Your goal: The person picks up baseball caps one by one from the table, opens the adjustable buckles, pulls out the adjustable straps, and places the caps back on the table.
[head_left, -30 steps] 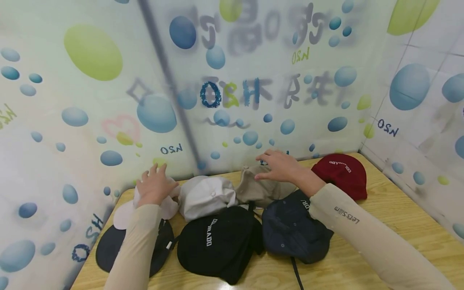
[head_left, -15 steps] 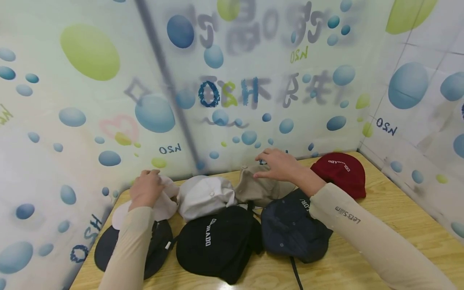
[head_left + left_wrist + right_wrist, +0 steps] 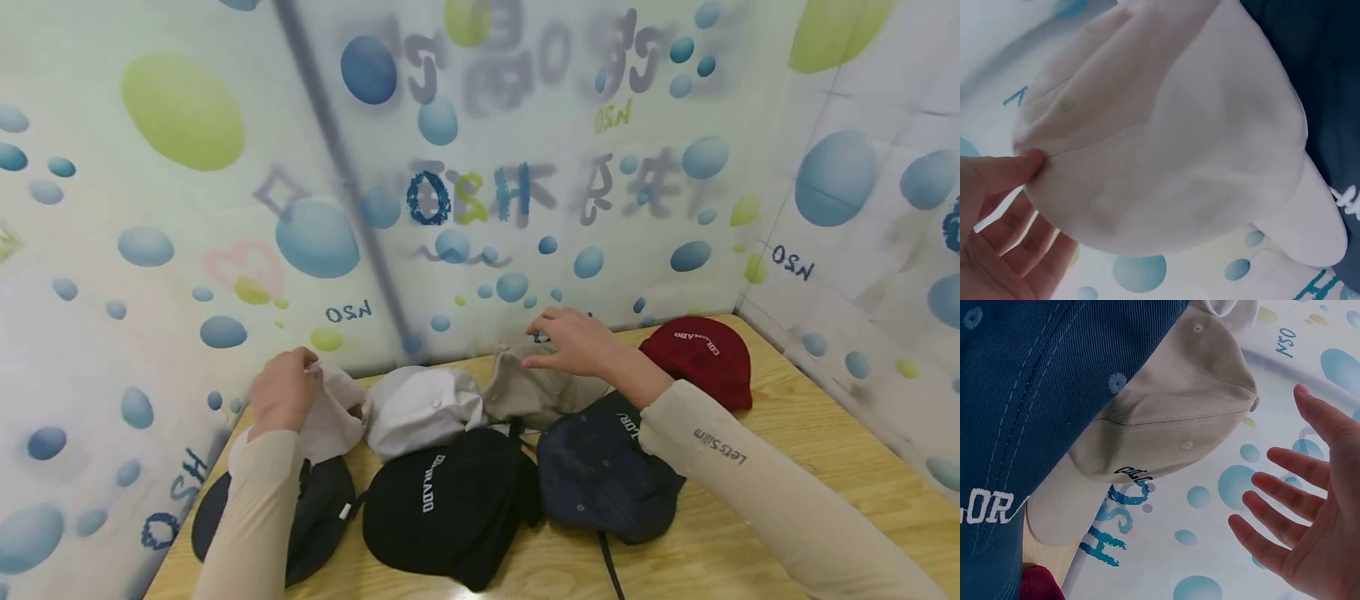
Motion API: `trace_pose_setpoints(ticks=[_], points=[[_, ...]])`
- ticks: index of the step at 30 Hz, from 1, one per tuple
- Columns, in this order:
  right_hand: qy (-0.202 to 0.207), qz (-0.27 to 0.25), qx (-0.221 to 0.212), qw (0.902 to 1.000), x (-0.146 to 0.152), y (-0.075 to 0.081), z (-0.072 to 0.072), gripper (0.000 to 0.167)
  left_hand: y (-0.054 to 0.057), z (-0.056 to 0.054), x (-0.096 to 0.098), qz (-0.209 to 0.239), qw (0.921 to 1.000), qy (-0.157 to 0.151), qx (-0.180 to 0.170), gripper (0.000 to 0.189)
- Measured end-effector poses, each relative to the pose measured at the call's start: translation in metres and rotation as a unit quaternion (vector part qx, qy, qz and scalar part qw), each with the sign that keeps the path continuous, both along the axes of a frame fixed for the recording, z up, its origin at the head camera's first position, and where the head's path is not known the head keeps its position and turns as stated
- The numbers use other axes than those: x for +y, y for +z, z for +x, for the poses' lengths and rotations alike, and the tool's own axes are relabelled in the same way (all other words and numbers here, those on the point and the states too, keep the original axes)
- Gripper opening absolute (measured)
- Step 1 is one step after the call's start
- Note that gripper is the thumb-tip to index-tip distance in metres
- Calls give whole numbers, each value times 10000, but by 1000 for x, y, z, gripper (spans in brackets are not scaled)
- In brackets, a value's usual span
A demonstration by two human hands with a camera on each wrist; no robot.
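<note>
My left hand (image 3: 283,392) is at the crown of a pale pink baseball cap (image 3: 333,412) at the far left. In the left wrist view, the thumb presses the top of that cap (image 3: 1166,144) while the other fingers reach behind its edge, pinching the cloth. Spread fingers mark my right hand (image 3: 577,346), which hovers over a beige cap (image 3: 534,387). The right wrist view has this right hand (image 3: 1310,512) apart from the beige cap (image 3: 1179,400), holding nothing.
A white cap (image 3: 423,408) stands between the pink and beige ones. In front lie a dark cap (image 3: 322,517), a black cap (image 3: 442,508) and a navy cap (image 3: 600,475). A maroon cap (image 3: 705,358) sits back right on the wooden table (image 3: 810,467), against a patterned wall (image 3: 480,275).
My left hand has come down and left onto the pink cap, its spread fingers closing on the crown. My right hand stays nearly still. The head view has shifted slightly.
</note>
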State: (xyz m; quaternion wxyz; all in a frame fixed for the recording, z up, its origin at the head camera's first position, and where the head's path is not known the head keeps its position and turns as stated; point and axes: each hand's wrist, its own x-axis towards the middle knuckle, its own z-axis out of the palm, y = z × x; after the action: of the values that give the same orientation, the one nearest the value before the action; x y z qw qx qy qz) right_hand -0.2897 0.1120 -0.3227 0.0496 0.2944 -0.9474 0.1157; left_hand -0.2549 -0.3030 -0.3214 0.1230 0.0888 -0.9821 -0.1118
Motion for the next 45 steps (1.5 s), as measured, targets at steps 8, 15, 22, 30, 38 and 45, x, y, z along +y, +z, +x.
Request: trace_pose_setpoints(ticks=[8,15,22,30,38,45], points=[[-27,-55,89,9999,0,0,2,57,15,4,-21,12,9985,358,421,27],[-92,-143,99,9998,7,2,5,56,39,12,-29,185,9941,249,1042,28],[-17,-212,175,9996,9,6,6,54,62,19,-18,303,9865,102,1607,26],[50,-305,297,9991,7,12,8,56,89,26,6,188,9809,-380,1896,25],[177,-530,583,9967,2,26,16,53,105,32,34,237,9762,-825,1990,25],[321,-733,770,9938,-8,43,28,50,116,38,59,241,9696,-1178,2130,23]])
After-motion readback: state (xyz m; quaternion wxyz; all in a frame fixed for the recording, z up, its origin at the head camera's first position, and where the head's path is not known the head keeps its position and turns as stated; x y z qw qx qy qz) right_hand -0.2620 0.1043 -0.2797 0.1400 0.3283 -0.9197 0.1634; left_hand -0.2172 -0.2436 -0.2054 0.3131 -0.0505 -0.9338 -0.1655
